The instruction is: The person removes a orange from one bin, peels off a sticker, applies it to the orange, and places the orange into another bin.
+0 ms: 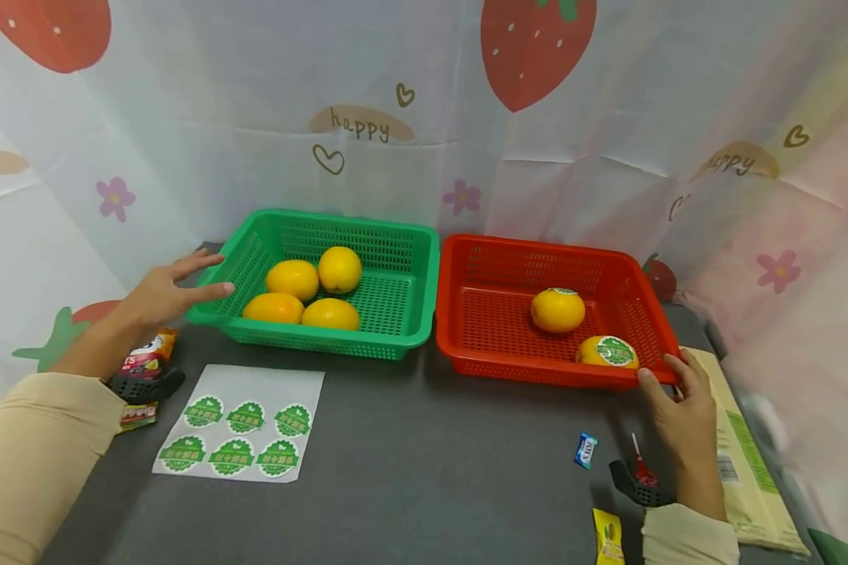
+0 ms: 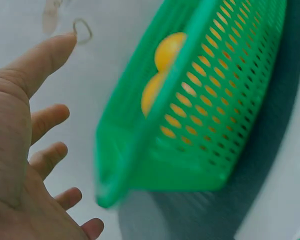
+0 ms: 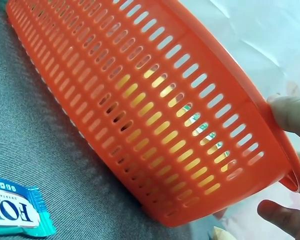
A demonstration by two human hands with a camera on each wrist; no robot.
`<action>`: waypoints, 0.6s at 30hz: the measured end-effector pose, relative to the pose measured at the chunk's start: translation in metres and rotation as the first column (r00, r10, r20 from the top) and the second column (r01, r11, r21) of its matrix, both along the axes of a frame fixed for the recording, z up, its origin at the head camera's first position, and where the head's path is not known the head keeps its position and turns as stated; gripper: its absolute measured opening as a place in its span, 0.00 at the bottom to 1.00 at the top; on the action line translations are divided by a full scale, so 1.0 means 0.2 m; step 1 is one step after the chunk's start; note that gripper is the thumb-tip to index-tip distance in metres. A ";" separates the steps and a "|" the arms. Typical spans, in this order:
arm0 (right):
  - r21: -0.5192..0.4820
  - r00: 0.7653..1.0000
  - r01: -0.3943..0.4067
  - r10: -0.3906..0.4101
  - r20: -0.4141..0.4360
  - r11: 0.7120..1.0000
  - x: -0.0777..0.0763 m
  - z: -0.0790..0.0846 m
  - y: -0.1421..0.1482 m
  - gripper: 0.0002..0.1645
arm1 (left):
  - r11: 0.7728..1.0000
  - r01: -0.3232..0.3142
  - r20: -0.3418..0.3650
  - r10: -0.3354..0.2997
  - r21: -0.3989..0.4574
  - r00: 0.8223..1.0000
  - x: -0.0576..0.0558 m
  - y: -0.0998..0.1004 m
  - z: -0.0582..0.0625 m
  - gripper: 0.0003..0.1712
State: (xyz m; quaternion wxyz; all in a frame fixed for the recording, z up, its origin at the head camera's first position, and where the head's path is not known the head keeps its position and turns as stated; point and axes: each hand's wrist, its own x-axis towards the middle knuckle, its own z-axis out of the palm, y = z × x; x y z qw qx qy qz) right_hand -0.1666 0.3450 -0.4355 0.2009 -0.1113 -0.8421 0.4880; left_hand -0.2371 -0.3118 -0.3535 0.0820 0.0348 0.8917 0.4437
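A green plastic basket [image 1: 396,314] with several orange-yellow fruits [image 1: 330,314] stands at centre left. My left hand [image 1: 166,290] is by its left end, fingers spread and holding nothing; the left wrist view shows a gap between fingers and basket. To the right is a red plastic basket [image 1: 480,329] with two similar fruits. One fruit [image 1: 558,311] has a sticker on top, and the fruit by the front wall bears a round green-and-white sticker [image 1: 615,351]. My right hand [image 1: 689,416] grips this basket's front right corner, its thumb and fingers at the rim.
A white sheet of round green stickers [image 1: 240,424] lies in front of the green basket. Snack packets [image 1: 148,357] are under my left forearm. A blue candy [image 1: 586,451], a yellow packet [image 1: 608,535] and a long pale bag [image 1: 752,463] lie at right. A printed curtain [image 1: 268,94] hangs behind.
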 end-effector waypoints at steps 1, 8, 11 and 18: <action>0.002 1.000 -0.002 0.002 -0.001 1.000 0.00 0.00 0.00 0.36 | 1.000 -0.005 0.003 0.005 0.025 1.000 0.01 -0.02 -0.03 0.45; 0.042 0.998 -0.011 0.008 0.059 0.999 0.03 0.02 0.02 0.38 | 0.999 0.005 -0.019 -0.006 -0.037 1.000 0.03 -0.04 -0.15 0.48; 0.097 0.994 -0.057 0.048 0.098 0.994 0.02 0.05 0.04 0.42 | 0.997 -0.008 -0.049 0.005 -0.072 0.999 0.03 -0.06 -0.19 0.49; 0.229 0.988 -0.145 0.129 0.086 0.962 0.02 0.26 0.06 0.44 | 0.998 -0.067 -0.136 0.067 0.005 0.988 0.06 -0.09 -0.28 0.47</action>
